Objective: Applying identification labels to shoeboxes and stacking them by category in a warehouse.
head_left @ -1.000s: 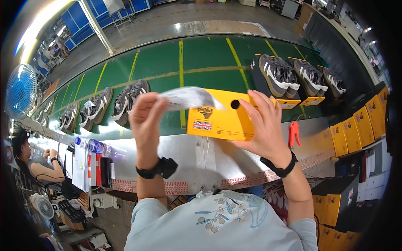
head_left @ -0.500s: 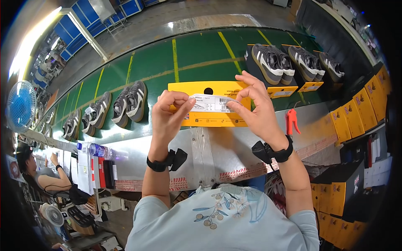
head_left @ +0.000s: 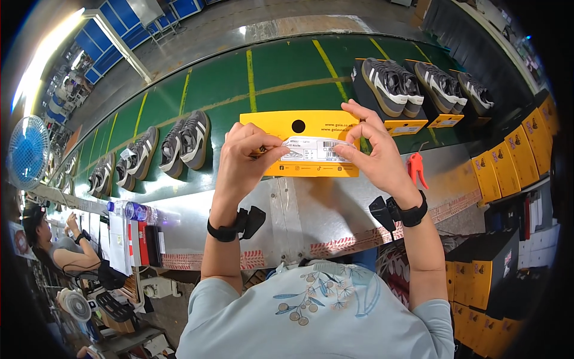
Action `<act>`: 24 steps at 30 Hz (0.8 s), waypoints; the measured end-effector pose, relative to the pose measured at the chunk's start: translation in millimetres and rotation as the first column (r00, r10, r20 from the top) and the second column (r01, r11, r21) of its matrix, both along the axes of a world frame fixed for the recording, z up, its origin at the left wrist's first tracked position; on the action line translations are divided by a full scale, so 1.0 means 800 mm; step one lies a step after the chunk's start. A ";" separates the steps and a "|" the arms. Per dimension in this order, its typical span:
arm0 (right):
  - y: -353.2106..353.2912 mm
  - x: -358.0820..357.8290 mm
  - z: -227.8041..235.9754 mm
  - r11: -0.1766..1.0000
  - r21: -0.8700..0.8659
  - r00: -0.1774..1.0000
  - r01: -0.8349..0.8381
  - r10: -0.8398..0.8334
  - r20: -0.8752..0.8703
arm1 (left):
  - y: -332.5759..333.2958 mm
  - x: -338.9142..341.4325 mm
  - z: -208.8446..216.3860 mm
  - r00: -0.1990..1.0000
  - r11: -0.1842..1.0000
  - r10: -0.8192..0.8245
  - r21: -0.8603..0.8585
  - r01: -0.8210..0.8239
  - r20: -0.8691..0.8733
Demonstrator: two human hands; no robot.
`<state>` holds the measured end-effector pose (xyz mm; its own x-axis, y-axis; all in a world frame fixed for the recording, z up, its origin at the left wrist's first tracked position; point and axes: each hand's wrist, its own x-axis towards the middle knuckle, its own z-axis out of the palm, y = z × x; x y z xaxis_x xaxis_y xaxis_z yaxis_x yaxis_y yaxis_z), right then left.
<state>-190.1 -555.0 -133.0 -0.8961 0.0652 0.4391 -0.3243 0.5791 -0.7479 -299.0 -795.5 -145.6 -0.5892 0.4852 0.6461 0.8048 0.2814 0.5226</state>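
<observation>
A white printed label (head_left: 314, 151) lies along the yellow end face of a shoebox (head_left: 272, 122), which has a round dark hole near its top. At the label's left end my left hand (head_left: 246, 158) is closed, thumb and forefinger pinched together on it. My right hand (head_left: 378, 148) has its thumb and forefinger on the label's right end, with the other fingers raised above. Whether the label is fully stuck down cannot be made out. The box sits at the near edge of a green work surface (head_left: 227, 119). Both wrists wear black straps with small black modules.
Pairs of grey shoes (head_left: 182, 143) stand at left. At right, more shoes (head_left: 391, 87) rest on dark boxes. A red-handled tool (head_left: 415, 170) hangs near my right hand. Yellow-ended boxes (head_left: 508, 158) are stacked at far right. Bottles (head_left: 134, 212) and a person (head_left: 66, 245) are at left.
My left hand's fingers have shifted slightly right along the label, and its pinch is tighter. My right hand has moved slightly right and down. The box appears slightly higher in view.
</observation>
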 end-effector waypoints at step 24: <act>0.019 -0.004 0.002 1.000 -0.007 0.998 0.009 -0.009 0.056 | 0.019 -0.002 -0.003 1.000 0.999 0.015 -0.048 -0.015 -0.007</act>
